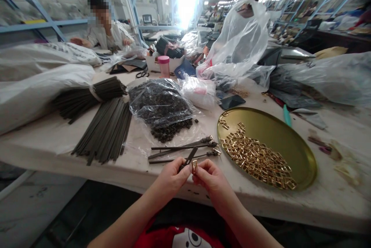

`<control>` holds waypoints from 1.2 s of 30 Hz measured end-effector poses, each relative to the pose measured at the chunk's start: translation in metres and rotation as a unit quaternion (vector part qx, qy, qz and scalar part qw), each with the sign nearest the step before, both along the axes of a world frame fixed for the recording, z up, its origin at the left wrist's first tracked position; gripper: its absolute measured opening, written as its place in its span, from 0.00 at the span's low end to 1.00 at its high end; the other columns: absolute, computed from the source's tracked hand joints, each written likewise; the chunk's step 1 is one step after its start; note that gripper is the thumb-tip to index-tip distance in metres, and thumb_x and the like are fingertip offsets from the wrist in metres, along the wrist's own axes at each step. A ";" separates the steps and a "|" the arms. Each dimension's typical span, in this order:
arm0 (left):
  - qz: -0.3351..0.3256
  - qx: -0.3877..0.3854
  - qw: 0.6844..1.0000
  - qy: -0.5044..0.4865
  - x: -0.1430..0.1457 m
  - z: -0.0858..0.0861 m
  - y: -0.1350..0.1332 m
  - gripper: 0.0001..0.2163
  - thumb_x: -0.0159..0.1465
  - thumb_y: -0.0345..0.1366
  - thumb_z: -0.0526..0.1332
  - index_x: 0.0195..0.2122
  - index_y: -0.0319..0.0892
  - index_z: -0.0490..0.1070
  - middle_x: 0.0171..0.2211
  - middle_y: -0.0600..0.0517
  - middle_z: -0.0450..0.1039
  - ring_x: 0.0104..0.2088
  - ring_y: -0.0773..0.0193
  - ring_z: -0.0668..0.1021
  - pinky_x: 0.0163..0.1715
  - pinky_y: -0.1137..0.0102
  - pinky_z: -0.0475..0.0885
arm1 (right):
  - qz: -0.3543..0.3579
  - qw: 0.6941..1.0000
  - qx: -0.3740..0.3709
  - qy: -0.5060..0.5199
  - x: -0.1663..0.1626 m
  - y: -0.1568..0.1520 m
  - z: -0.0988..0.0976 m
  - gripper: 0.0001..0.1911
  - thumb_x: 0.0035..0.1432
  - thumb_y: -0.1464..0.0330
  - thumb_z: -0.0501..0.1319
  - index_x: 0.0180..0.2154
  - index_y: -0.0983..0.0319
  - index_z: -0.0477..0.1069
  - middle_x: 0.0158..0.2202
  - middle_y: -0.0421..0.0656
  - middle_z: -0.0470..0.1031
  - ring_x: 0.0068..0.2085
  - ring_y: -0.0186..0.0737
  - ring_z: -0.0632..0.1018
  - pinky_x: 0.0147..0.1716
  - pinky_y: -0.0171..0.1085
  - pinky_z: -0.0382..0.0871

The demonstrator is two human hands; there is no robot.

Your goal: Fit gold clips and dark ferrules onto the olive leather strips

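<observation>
Since I had the left hand (175, 172) pinched on a dark strap (191, 154) and the right hand (211, 176) on a gold buckle (194, 165), over the table (55, 141), the tray (290, 132) presumably sat rightward for easy reach.

Tray (285, 140), 4 o'clock: I see plain olive-gold.
Heaped buckles (257, 159): brighter gold.
Held strap (192, 153), 6 o'clock: blackish on my feed.
Held buckle (194, 164): gold.
Jar lid (163, 59), 11 o'clock: pink.
Shirt (156, 239), 6 o'clock: red, black-and-white print.
</observation>
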State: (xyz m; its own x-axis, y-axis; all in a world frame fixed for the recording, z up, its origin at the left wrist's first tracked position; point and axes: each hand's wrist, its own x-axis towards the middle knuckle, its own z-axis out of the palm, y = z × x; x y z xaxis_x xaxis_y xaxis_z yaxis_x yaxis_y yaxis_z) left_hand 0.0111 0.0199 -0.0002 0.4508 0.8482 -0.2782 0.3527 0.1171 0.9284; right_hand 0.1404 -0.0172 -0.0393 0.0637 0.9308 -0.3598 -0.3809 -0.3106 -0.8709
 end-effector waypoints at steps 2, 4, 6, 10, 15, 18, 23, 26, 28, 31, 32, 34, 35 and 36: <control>-0.006 0.008 1.000 -0.008 0.000 -0.003 0.000 0.12 0.59 0.43 0.53 0.28 0.38 0.66 0.24 0.55 0.65 0.27 0.68 0.66 0.28 0.75 0.62 | -0.006 1.000 -0.003 -0.009 -0.001 -0.001 0.001 0.16 0.43 0.59 0.66 0.24 0.63 0.64 0.19 0.36 0.68 0.23 0.31 0.67 0.25 0.32 0.59; 0.001 0.000 1.000 0.001 0.000 -0.005 0.000 0.11 0.59 0.42 0.53 0.27 0.39 0.65 0.23 0.56 0.64 0.26 0.68 0.65 0.26 0.75 0.61 | 0.004 1.000 -0.010 -0.019 -0.001 -0.002 0.003 0.17 0.43 0.58 0.66 0.23 0.63 0.64 0.19 0.36 0.68 0.23 0.31 0.68 0.25 0.32 0.59; 0.002 -0.022 1.000 0.010 0.000 -0.008 0.001 0.11 0.59 0.41 0.53 0.27 0.39 0.64 0.19 0.58 0.60 0.22 0.70 0.63 0.23 0.76 0.59 | 0.009 1.000 -0.006 -0.026 0.000 -0.001 0.005 0.17 0.43 0.58 0.66 0.23 0.63 0.63 0.19 0.36 0.68 0.23 0.31 0.68 0.26 0.32 0.60; -0.030 -0.068 0.997 -0.009 -0.001 -0.011 0.002 0.11 0.60 0.42 0.52 0.28 0.39 0.64 0.16 0.60 0.54 0.18 0.72 0.58 0.18 0.76 0.54 | 0.001 0.999 0.037 -0.010 0.003 0.003 0.005 0.17 0.40 0.59 0.68 0.27 0.62 0.65 0.23 0.35 0.68 0.24 0.30 0.69 0.26 0.32 0.62; -0.048 -0.043 0.998 -0.006 -0.011 -0.008 0.004 0.14 0.63 0.44 0.45 0.30 0.40 0.62 0.17 0.60 0.54 0.18 0.71 0.58 0.19 0.76 0.55 | -0.022 0.998 0.051 0.008 0.009 0.006 0.001 0.14 0.44 0.61 0.66 0.31 0.61 0.67 0.23 0.36 0.69 0.24 0.31 0.69 0.25 0.32 0.63; -0.075 0.006 0.995 0.064 -0.017 -0.004 0.005 0.13 0.63 0.42 0.46 0.29 0.40 0.63 0.19 0.59 0.57 0.21 0.70 0.63 0.23 0.75 0.57 | -0.067 0.995 0.031 0.068 0.009 0.007 -0.003 0.13 0.45 0.63 0.66 0.33 0.60 0.68 0.23 0.35 0.68 0.24 0.30 0.69 0.23 0.31 0.63; -0.109 0.085 0.980 0.140 -0.017 -0.004 0.004 0.14 0.63 0.39 0.46 0.25 0.41 0.62 0.21 0.57 0.61 0.25 0.67 0.66 0.26 0.74 0.58 | -0.082 0.980 -0.040 0.176 0.002 0.003 -0.003 0.15 0.40 0.65 0.69 0.32 0.59 0.70 0.23 0.33 0.67 0.23 0.27 0.70 0.23 0.28 0.65; -0.126 0.117 0.974 0.149 -0.013 -0.006 0.003 0.13 0.64 0.39 0.46 0.27 0.41 0.65 0.24 0.55 0.66 0.27 0.66 0.68 0.27 0.74 0.58 | -0.076 0.975 -0.059 0.199 -0.004 0.000 -0.002 0.15 0.39 0.65 0.70 0.32 0.60 0.70 0.23 0.34 0.68 0.23 0.26 0.70 0.24 0.28 0.65; -0.133 0.126 0.973 0.139 -0.011 -0.008 0.002 0.13 0.64 0.38 0.46 0.29 0.41 0.66 0.27 0.54 0.68 0.29 0.66 0.69 0.29 0.74 0.59 | -0.064 0.974 -0.069 0.205 -0.007 -0.002 -0.002 0.15 0.39 0.66 0.70 0.31 0.60 0.70 0.23 0.34 0.69 0.24 0.26 0.70 0.24 0.27 0.66; -0.118 0.114 0.978 0.132 -0.012 -0.008 -0.001 0.12 0.64 0.39 0.46 0.32 0.41 0.66 0.29 0.54 0.69 0.30 0.66 0.70 0.30 0.73 0.60 | -0.055 0.973 -0.066 0.212 -0.009 -0.003 -0.002 0.13 0.40 0.66 0.70 0.29 0.61 0.69 0.23 0.34 0.69 0.24 0.26 0.69 0.24 0.27 0.65; -0.113 0.107 0.979 0.134 -0.013 -0.008 -0.003 0.11 0.64 0.38 0.47 0.32 0.41 0.66 0.29 0.54 0.69 0.30 0.66 0.70 0.30 0.73 0.60 | -0.059 0.973 -0.062 0.216 -0.008 -0.002 -0.002 0.13 0.40 0.66 0.69 0.28 0.61 0.69 0.22 0.34 0.68 0.24 0.26 0.69 0.24 0.27 0.65; -0.107 0.102 0.979 0.138 -0.014 -0.007 -0.005 0.10 0.64 0.38 0.48 0.32 0.41 0.65 0.28 0.54 0.69 0.29 0.66 0.69 0.29 0.73 0.60 | -0.071 0.972 -0.057 0.219 -0.007 -0.002 -0.002 0.12 0.42 0.65 0.69 0.27 0.61 0.68 0.22 0.33 0.67 0.23 0.26 0.68 0.24 0.27 0.64; -0.105 0.101 0.980 0.137 -0.015 -0.007 -0.006 0.10 0.63 0.37 0.48 0.32 0.41 0.65 0.28 0.54 0.69 0.29 0.66 0.69 0.29 0.73 0.60 | -0.073 0.972 -0.055 0.216 -0.007 -0.002 -0.002 0.12 0.42 0.65 0.69 0.27 0.61 0.67 0.22 0.33 0.67 0.23 0.26 0.68 0.24 0.27 0.64; -0.102 0.100 0.981 0.132 -0.014 -0.006 -0.006 0.09 0.63 0.37 0.49 0.32 0.41 0.65 0.28 0.54 0.68 0.29 0.66 0.69 0.29 0.73 0.60 | -0.070 0.974 -0.051 0.209 -0.007 -0.002 -0.002 0.12 0.43 0.65 0.68 0.27 0.61 0.67 0.22 0.33 0.67 0.23 0.26 0.67 0.24 0.27 0.64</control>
